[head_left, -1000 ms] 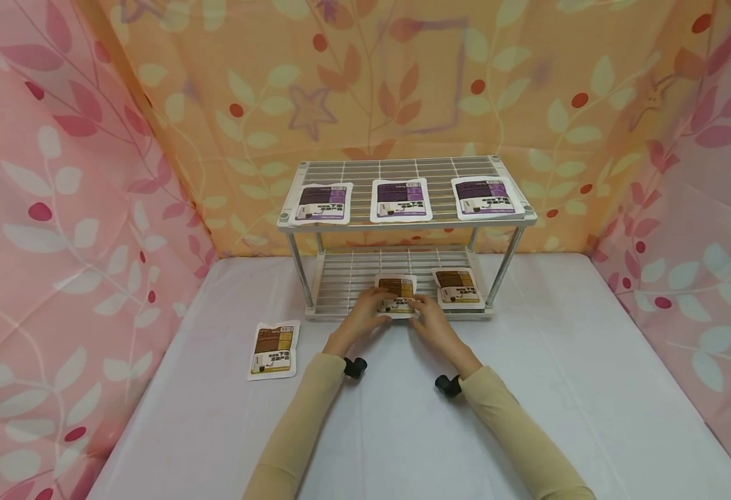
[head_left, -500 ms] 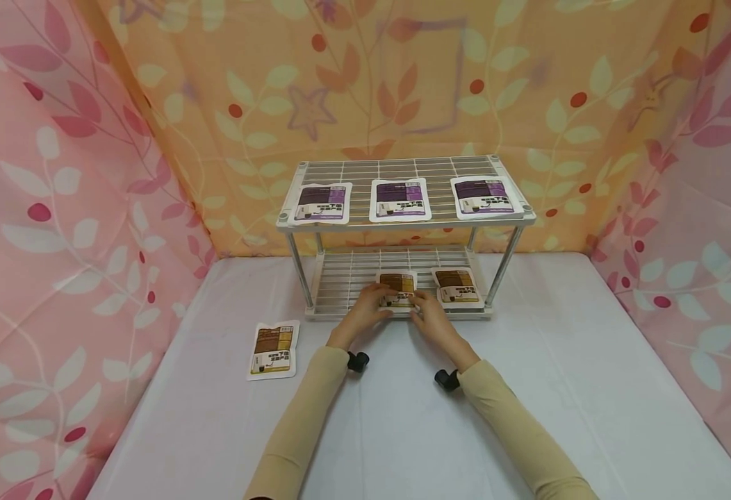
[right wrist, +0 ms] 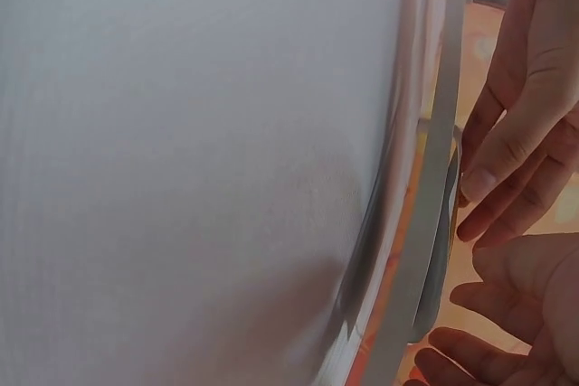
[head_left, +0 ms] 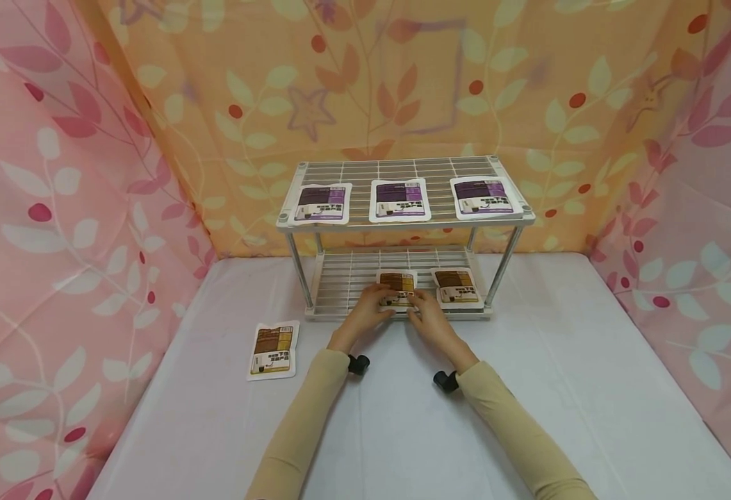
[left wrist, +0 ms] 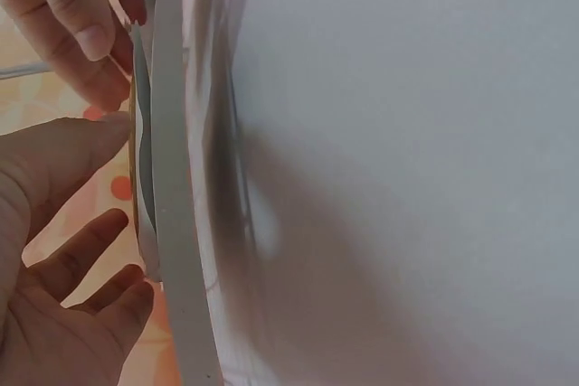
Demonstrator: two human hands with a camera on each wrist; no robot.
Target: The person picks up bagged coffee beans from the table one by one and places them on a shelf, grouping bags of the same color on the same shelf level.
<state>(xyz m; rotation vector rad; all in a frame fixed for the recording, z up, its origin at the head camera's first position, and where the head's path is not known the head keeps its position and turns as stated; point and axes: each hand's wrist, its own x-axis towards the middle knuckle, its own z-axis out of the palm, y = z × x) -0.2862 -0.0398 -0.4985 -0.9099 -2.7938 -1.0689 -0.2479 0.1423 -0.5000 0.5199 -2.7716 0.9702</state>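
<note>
On the lower shelf, a flat white food pouch (head_left: pixel 398 279) with a brown and yellow label lies near the front edge. My left hand (head_left: pixel 367 309) touches its left side, relaxed fingers reaching over the printed face. At its right side my right hand (head_left: pixel 431 319) rests fingertips on the lower corner. From the left wrist, the pouch (left wrist: pixel 143 178) shows edge-on above the shelf's front rail (left wrist: pixel 172 178), my left thumb and fingers beside it. A matching pouch (head_left: pixel 457 287) lies to the right on that shelf, and another (head_left: pixel 274 351) on the table at left.
The white two-tier wire rack (head_left: pixel 403 226) stands at the back of the white-covered table (head_left: pixel 397 430). Three purple-labelled pouches lie on its upper shelf, the middle one (head_left: pixel 399 200) above my hands. Metal posts (head_left: pixel 504 267) bound the lower shelf. Patterned cloth (head_left: pixel 365 83) hangs behind.
The pouch between my hands has shifted slightly back onto the lower shelf since a second ago, both hands moving with it. Over the last half second almost nothing has moved.
</note>
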